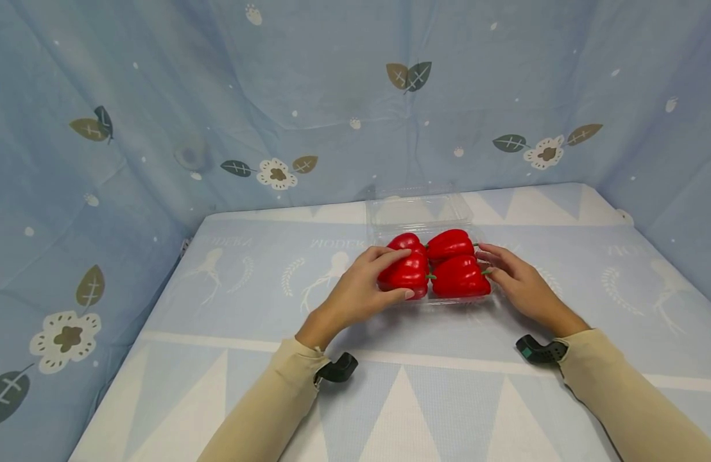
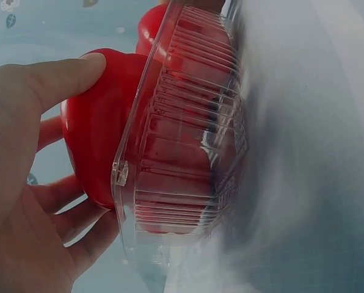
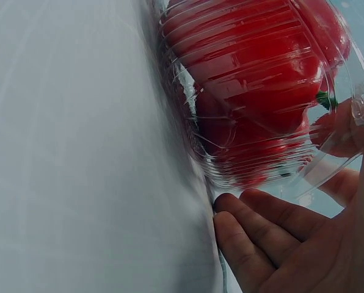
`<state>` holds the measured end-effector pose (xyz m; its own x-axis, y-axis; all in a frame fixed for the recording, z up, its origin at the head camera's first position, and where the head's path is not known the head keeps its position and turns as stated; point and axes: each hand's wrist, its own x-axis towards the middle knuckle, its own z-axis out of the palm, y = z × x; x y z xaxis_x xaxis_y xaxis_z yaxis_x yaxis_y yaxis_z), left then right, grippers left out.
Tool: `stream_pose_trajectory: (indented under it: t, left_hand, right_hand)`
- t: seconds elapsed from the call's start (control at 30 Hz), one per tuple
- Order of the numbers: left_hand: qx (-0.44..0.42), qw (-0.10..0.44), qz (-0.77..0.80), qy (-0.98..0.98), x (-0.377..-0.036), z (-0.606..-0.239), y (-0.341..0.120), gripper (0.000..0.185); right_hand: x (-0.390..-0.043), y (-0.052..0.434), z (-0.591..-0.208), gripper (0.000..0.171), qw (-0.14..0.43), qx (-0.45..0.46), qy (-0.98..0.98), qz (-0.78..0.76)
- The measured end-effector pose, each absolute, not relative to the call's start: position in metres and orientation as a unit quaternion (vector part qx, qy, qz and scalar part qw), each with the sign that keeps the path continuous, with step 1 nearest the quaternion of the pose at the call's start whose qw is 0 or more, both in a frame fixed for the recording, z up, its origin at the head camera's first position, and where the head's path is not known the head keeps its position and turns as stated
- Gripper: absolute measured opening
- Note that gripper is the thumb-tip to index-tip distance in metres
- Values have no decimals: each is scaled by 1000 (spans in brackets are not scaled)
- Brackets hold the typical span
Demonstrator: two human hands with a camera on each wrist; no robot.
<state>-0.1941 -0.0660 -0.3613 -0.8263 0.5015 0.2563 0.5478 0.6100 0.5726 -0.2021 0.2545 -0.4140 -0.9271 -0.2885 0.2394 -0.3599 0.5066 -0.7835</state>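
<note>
My left hand [image 1: 360, 282] grips a glossy red bell pepper [image 1: 403, 277], thumb on its near side and fingers over the far side. In the left wrist view this pepper [image 2: 102, 128] stands partly above the rim of a clear plastic clamshell box [image 2: 188, 140]. More red peppers [image 1: 459, 277] with green stems sit in the box to the right and behind. At the box's right end is my right hand [image 1: 520, 285], fingers loosely extended, thumb by the rim near a stem. Whether it touches the box is hard to tell. The box's base is mostly hidden by the peppers.
The box's transparent lid [image 1: 419, 208] lies folded back toward the far edge of the table. A patterned blue and white cloth [image 1: 257, 372] covers the tabletop. Blue flowered curtains [image 1: 344, 96] hang behind and at both sides.
</note>
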Motion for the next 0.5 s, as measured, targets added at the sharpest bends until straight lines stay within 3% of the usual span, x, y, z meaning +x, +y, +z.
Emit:
stream_pose_trajectory:
  t: [0.5]
  left_hand:
    - [-288, 52, -278, -915, -192, -363, -65, 68]
  right_hand:
    - [-201, 254, -415, 49, 36, 177, -874, 451]
